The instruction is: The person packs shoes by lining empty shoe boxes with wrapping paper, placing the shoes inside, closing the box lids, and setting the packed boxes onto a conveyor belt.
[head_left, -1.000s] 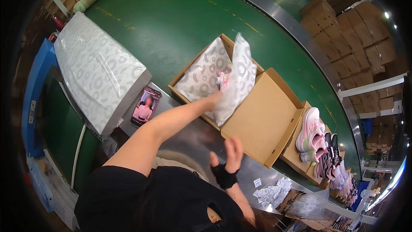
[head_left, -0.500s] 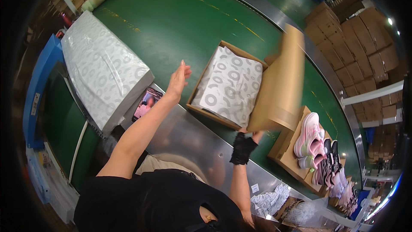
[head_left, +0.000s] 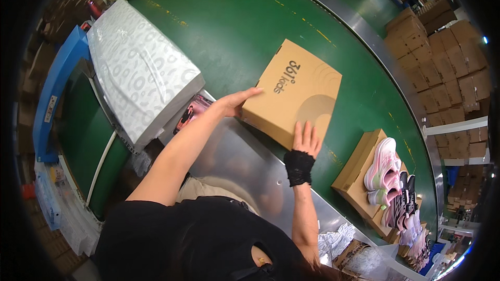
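Observation:
A closed brown cardboard shoebox (head_left: pixel 291 93) with dark print on its lid sits on the green conveyor belt in front of me. My left hand (head_left: pixel 237 102) rests against the box's left corner, its fingers stretched along the lid's edge; its other fingers are partly hidden at the side. On the lid's near right part, my right hand (head_left: pixel 306 140) lies flat with its fingers spread. A black wrist covering (head_left: pixel 299 167) is on that arm. The lid hides whatever is inside.
A stack of white patterned tissue paper (head_left: pixel 143 67) stands at the left, beside a phone (head_left: pixel 192 112). At the right, pink and white shoes (head_left: pixel 383 166) sit on a brown shoebox (head_left: pixel 354 171). Crumpled paper (head_left: pixel 336 240) lies near me. Cartons (head_left: pixel 445 67) are piled beyond the belt.
The lid, swinging on the right side half a second ago, now covers the box and its patterned tissue. My left hand has come to the box's corner; my right moved onto the lid.

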The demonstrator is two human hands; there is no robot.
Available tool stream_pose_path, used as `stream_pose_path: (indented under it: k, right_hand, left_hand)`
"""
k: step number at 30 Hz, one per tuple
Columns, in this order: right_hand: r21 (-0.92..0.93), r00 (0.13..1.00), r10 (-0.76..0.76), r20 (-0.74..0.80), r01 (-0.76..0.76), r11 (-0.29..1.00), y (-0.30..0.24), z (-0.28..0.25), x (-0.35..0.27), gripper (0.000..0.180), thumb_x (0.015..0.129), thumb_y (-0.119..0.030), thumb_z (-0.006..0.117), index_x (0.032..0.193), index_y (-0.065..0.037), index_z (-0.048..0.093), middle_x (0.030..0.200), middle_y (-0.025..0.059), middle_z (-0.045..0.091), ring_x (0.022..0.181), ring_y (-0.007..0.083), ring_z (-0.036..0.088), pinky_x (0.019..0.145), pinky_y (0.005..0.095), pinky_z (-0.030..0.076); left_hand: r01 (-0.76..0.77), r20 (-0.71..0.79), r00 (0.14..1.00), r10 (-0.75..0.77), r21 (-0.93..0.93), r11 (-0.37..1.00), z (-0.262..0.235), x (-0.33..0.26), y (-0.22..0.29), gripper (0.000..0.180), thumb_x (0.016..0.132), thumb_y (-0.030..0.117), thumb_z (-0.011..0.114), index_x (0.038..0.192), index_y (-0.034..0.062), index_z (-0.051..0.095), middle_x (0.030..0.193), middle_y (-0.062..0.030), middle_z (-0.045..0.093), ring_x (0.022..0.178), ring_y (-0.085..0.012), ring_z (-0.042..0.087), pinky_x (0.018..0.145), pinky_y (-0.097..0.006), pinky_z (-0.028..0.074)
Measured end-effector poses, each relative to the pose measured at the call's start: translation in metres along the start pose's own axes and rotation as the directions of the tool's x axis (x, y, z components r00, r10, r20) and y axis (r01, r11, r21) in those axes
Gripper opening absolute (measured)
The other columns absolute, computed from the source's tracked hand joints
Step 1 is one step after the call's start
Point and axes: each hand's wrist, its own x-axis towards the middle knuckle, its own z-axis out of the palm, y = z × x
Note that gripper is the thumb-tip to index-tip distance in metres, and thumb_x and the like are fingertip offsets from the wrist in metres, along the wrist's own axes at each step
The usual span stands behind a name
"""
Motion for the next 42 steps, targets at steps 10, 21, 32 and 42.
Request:
stream_pose_path:
  k: [10, 21, 32, 42]
  right_hand:
    - [0.973, 0.94, -0.328, 0.097, -0.02, 0.23, -0.024, -0.189, -0.007, 0.045, 0.069, -0.016, 0.067, 0.109, -0.002, 0.051, 0.08, 0.0106, 0.06, 0.07, 0.0222, 0.057, 0.072, 0.0372, 0.044]
    - [0.685, 0.733, -0.604, -0.312, -0.267, -0.678, -0.028, -0.316, -0.016, 0.009, 0.081, -0.011, 0.053, 0.073, -0.006, 0.05, 0.057, 0.0077, 0.049, 0.042, 0.0164, 0.041, 0.046, 0.0286, 0.032]
    - [0.871, 0.771, -0.59, -0.241, -0.096, -0.481, -0.006, -0.337, -0.129, 0.036, 0.088, -0.013, 0.036, 0.053, -0.012, 0.04, 0.042, 0.0027, 0.034, 0.031, 0.0124, 0.03, 0.035, 0.0254, 0.02]
    - [0.846, 0.716, -0.52, 0.467, -0.189, 0.499, 0.044, -0.185, -0.129, 0.043, 0.078, -0.028, 0.061, 0.113, -0.005, 0.052, 0.085, 0.0136, 0.06, 0.067, 0.0218, 0.058, 0.06, 0.0294, 0.047]
  left_hand:
    - [-0.418, -0.245, 0.903, 0.353, -0.307, 0.855, -0.009, -0.159, -0.047, 0.046, 0.075, 0.033, 0.052, 0.107, 0.0013, 0.051, 0.092, -0.0087, 0.059, 0.08, -0.0169, 0.059, 0.069, -0.031, 0.05]
    - [-0.874, -0.477, 0.48, 0.736, -0.326, 0.359, -0.071, -0.33, -0.073, 0.072, 0.077, 0.056, 0.046, 0.131, 0.0117, 0.03, 0.131, -0.0127, 0.036, 0.119, -0.0351, 0.034, 0.095, -0.058, 0.025]
    - [-0.849, 0.147, 0.497, 0.855, -0.123, 0.514, 0.052, -0.295, -0.025, 0.085, 0.074, 0.064, 0.041, 0.124, -0.0053, 0.034, 0.09, -0.0151, 0.05, 0.083, -0.027, 0.049, 0.074, -0.042, 0.039]
    - [-0.473, 0.869, -0.108, 0.483, -0.472, 0.744, 0.216, -0.317, 0.045, 0.028, 0.086, 0.019, 0.048, 0.084, -0.0075, 0.057, 0.069, -0.0176, 0.054, 0.052, -0.0218, 0.051, 0.05, -0.031, 0.04]
